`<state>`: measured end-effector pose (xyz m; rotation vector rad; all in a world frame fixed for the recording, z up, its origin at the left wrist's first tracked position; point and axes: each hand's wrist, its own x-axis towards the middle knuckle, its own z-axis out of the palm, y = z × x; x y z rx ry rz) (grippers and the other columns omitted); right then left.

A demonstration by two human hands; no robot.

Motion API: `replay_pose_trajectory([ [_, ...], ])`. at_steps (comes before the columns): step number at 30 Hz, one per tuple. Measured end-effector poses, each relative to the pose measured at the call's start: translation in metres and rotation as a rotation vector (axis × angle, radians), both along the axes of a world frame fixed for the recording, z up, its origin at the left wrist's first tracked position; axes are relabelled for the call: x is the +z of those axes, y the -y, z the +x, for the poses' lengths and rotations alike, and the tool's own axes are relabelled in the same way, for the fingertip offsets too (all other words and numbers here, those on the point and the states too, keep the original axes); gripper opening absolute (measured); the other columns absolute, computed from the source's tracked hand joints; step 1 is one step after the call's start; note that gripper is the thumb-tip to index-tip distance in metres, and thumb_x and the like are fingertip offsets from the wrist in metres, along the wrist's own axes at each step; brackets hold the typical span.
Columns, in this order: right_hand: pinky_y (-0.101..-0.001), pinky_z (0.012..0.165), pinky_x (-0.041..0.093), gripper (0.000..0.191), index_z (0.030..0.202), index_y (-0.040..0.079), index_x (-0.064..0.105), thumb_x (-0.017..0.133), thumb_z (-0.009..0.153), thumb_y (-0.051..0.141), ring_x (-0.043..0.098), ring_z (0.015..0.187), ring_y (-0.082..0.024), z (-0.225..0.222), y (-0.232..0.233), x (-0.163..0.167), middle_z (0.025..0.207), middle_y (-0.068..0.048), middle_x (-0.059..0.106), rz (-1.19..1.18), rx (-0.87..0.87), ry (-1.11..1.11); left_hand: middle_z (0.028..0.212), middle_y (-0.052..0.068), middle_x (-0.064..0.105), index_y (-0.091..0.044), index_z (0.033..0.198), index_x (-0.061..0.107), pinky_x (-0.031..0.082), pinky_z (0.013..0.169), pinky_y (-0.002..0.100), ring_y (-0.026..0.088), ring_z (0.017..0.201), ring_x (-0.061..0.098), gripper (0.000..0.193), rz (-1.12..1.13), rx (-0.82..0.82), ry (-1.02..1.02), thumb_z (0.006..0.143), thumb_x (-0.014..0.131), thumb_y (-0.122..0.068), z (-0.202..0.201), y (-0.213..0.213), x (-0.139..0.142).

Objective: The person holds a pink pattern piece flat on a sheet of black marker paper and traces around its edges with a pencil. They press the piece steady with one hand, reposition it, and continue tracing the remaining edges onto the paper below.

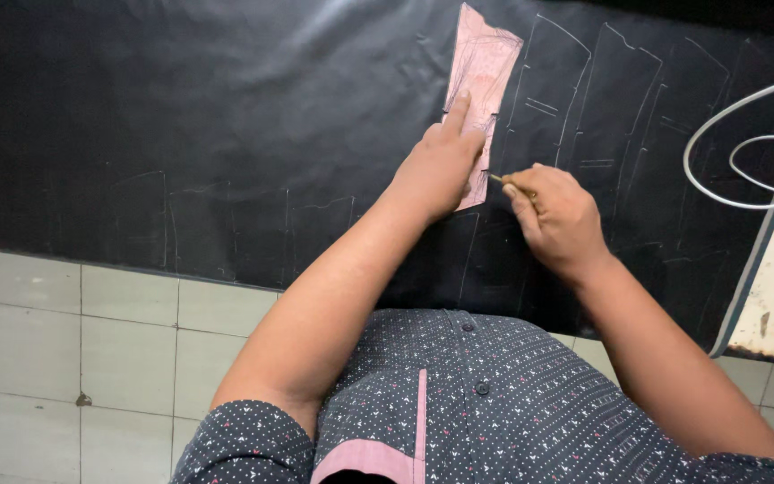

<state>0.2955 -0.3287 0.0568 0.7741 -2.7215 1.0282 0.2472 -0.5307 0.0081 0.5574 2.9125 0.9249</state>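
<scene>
Head view: a pink paper pattern [479, 81] is pinned flat on the black cloth [226, 116], toward its far edge, by the left hand [439, 170], index finger extended. A small chalk piece [500, 181] is pinched by the right hand [559, 220] at the pattern's lower right edge.

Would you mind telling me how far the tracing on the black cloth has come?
Done: several chalk outlines already stand right of the pink paper pattern, and more at left. In hand: the left hand presses the pattern flat on the black fabric while the right hand runs a small marking stick along its lower right edge. Left: this outline is unfinished; nothing looks cut.
</scene>
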Motion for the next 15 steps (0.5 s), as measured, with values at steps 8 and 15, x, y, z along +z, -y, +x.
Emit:
replay_pose_trajectory([
  [8,-0.0464,0.105,0.055,0.010,0.106,0.002,0.069,0.070,0.099,0.009,0.070,0.098,-0.034,0.020,0.014,0.004,0.102,-0.013,0.072,-0.025,0.034,0.019,0.161,0.021,0.028,-0.007,0.105,0.062,0.052,0.093,0.047,0.041,0.113,0.062,0.059,0.008,-0.037,0.162,0.055,0.093,-0.009,-0.019,0.023,0.019],
  [15,-0.0461,0.103,0.054,0.012,0.105,0.002,0.066,0.072,0.095,0.006,0.068,0.099,-0.035,0.015,0.046,0.000,0.100,-0.013,0.071,-0.061,0.122,-0.034,0.160,0.018,0.031,-0.006,0.099,0.062,0.053,0.091,0.048,0.041,0.112,0.064,0.061,0.028,-0.043,0.216,0.049,0.097,-0.011,-0.031,0.040,0.027],
])
